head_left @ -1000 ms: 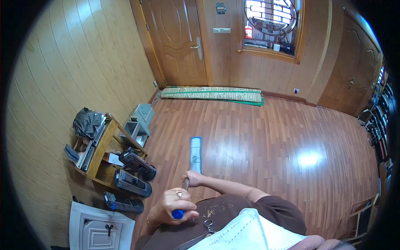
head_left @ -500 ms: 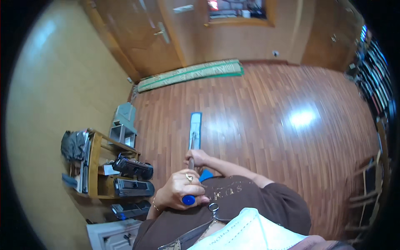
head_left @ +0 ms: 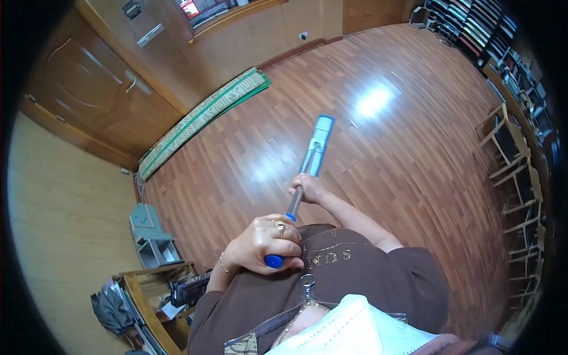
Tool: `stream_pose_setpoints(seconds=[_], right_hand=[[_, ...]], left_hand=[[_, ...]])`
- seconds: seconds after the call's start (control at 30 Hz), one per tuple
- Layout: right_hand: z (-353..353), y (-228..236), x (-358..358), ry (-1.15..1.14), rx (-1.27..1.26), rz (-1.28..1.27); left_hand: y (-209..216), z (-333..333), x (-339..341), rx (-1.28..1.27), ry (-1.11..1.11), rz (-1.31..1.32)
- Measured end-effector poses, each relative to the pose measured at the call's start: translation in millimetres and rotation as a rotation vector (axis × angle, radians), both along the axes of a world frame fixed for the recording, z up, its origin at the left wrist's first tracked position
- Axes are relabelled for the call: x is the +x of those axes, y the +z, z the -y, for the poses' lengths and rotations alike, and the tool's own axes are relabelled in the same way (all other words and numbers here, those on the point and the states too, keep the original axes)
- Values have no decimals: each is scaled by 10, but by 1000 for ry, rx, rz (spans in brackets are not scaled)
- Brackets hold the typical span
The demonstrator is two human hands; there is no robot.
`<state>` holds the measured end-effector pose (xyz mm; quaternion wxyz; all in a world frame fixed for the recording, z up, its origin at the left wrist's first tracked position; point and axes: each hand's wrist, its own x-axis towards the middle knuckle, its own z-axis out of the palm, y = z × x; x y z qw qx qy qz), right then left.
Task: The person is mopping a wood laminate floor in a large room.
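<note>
A flat mop [head_left: 315,148] with a pale blue, blue-edged head lies on the wood floor ahead of me, its long pole running back toward my chest. My left hand [head_left: 267,244], with a ring and a bracelet, is wrapped round the top of the pole, and the blue end cap [head_left: 273,261] pokes out below the fist. Farther down the pole, my right hand [head_left: 309,188] is closed round its grey-brown shaft [head_left: 294,204]. The right hand and pole hide the near end of the mop head.
A rolled patterned mat [head_left: 204,124] lies along the wall by the wooden door [head_left: 97,89]. At left are a grey-green metal box [head_left: 148,222] and a wooden shelf [head_left: 139,296] holding black devices. Several chairs [head_left: 520,183] line the right side below crowded racks [head_left: 473,23].
My view has turned to the right, so the door, mat and shelf look tilted. The mop head now points farther right and away from me. Both hands keep their hold.
</note>
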<state>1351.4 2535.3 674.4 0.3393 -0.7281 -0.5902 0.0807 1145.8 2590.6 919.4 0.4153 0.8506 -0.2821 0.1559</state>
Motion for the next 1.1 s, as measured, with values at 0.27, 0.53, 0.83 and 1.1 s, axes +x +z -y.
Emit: stream_pose_setpoints(seconds=[0.27, 0.53, 0.83, 1.1], right_hand=[[256, 70, 54, -378, 8, 58], [498, 21, -383, -708, -225, -39], [-5, 217, -284, -623, -345, -69], [-1045, 389, 219, -312, -357, 27]], left_hand=[[-131, -871, 266, -177, -296, -120], [-333, -1335, 365, -302, -493, -297], [-322, -1849, 373, -405, -435, -354], [-110, -2387, 289, -454, -115, -205]])
